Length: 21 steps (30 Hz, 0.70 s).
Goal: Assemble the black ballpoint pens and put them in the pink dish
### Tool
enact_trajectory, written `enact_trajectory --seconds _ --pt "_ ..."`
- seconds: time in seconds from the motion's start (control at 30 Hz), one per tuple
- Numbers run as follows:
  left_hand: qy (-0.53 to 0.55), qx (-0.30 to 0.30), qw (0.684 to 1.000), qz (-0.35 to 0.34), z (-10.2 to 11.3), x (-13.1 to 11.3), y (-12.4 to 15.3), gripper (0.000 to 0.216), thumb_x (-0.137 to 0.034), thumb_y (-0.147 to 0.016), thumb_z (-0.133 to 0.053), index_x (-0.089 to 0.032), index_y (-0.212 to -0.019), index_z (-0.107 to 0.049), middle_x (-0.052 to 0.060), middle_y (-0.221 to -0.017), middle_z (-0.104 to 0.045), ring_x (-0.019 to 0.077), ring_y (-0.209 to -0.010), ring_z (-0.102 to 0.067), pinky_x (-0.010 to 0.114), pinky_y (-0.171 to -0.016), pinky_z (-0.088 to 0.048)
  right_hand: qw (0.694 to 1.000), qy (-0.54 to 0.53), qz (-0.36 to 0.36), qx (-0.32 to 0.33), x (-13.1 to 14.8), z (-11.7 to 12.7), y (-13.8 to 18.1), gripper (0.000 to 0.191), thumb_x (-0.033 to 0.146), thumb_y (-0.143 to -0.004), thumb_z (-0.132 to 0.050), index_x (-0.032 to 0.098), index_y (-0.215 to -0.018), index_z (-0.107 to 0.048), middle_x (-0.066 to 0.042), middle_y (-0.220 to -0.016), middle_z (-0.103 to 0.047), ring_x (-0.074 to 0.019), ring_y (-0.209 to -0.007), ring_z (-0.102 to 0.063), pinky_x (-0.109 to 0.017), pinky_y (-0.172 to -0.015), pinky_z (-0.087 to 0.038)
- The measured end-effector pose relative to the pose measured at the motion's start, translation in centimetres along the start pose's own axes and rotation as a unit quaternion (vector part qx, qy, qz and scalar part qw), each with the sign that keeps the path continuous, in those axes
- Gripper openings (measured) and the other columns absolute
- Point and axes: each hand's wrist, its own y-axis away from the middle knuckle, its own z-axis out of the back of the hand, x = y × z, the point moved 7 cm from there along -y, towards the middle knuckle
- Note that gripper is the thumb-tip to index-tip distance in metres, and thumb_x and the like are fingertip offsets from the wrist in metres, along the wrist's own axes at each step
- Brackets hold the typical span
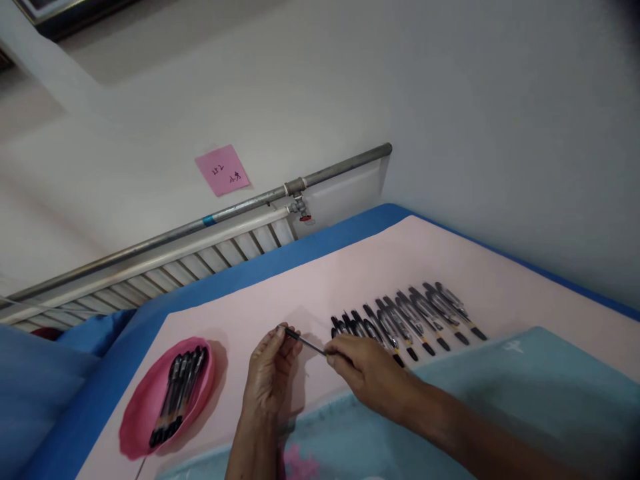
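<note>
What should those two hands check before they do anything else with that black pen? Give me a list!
1. Left hand pinches one end of the pen: ok.
2. Right hand pinches the other end: ok.
3. The pen is over the pink cloth, apart from the other pens: ok.
4. The row of pens lies side by side next to the right hand: ok.
5. The bundle of pens lies inside the pink tray, none over its rim: ok.
6. The held pen's cap and tip are in place: cannot tell, too small and partly hidden by fingers.
</note>
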Motion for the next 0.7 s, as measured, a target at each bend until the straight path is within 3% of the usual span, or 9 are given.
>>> enact_trajectory --seconds 0.13,0.2,0.27,0.37,0.57,0.7 --pt "-0.002 -0.009 1.0 -0.007 0.25 -0.2 -0.02 0.007 -0.015 -0.066 -0.068 -0.012 -0.071 -0.065 0.005 -0.075 -0.067 0.0129 -0.072 -0.063 0.025 -0.07 -0.051 0.999 -0.018 -0.017 -0.026 -0.28 0.17 0.05 0.015 0.022 -0.078 -0.05 0.019 -0.092 -0.054 -0.001 -0.079 -0.057 -0.0136 -0.072 -0.051 -0.023 -0.061 -0.034" --pt "-0.003 -0.01 1.0 -0.007 0.24 -0.19 -0.02 0.007 -0.015 -0.066 -0.068 -0.012 -0.072 -0.065 0.005 -0.075 -0.067 0.0128 -0.072 -0.063 0.024 -0.07 -0.051 0.999 0.006 -0.016 -0.033 0.0 0.51 0.07 0.013 0.017 -0.074 -0.053 0.019 -0.087 -0.052 -0.001 -0.08 -0.056 -0.0131 -0.072 -0.05 -0.022 -0.059 -0.032" --pt "0.001 -0.01 1.0 -0.008 0.18 -0.18 0.0 0.008 -0.015 -0.066 -0.068 -0.012 -0.072 -0.065 0.005 -0.075 -0.067 0.0127 -0.072 -0.063 0.024 -0.07 -0.051 0.999 0.028 -0.011 -0.03 0.4 0.78 0.06 0.005 0.014 -0.076 -0.047 0.018 -0.078 -0.05 -0.001 -0.078 -0.055 -0.0125 -0.07 -0.049 -0.022 -0.058 -0.031" --pt "0.007 -0.006 1.0 -0.004 0.08 -0.15 0.02 0.008 -0.014 -0.065 -0.068 -0.012 -0.072 -0.065 0.005 -0.074 -0.067 0.0129 -0.071 -0.063 0.025 -0.07 -0.051 0.999 0.036 -0.015 -0.016 0.51 0.79 0.05 0.017 0.019 -0.084 -0.038 0.018 -0.072 -0.049 -0.003 -0.074 -0.054 -0.0126 -0.067 -0.049 -0.023 -0.057 -0.031" --pt "0.012 -0.021 1.0 -0.008 0.52 -0.27 -0.18 0.008 -0.014 -0.064 -0.069 -0.012 -0.071 -0.065 0.004 -0.073 -0.067 0.0126 -0.07 -0.063 0.025 -0.069 -0.052 0.998 0.063 0.009 -0.006 0.02 -0.09 0.25 0.013 0.02 -0.078 -0.049 0.018 -0.091 -0.051 -0.004 -0.088 -0.057 -0.0146 -0.074 -0.052 -0.024 -0.062 -0.033" --pt "0.02 -0.012 1.0 -0.007 0.5 -0.19 -0.23 0.008 -0.014 -0.064 -0.069 -0.012 -0.071 -0.065 0.004 -0.073 -0.067 0.0126 -0.07 -0.064 0.025 -0.07 -0.052 0.997 0.072 0.003 -0.015 -0.05 0.01 0.35 0.011 0.018 -0.083 -0.039 0.018 -0.084 -0.05 -0.004 -0.081 -0.056 -0.0135 -0.069 -0.051 -0.023 -0.059 -0.032"
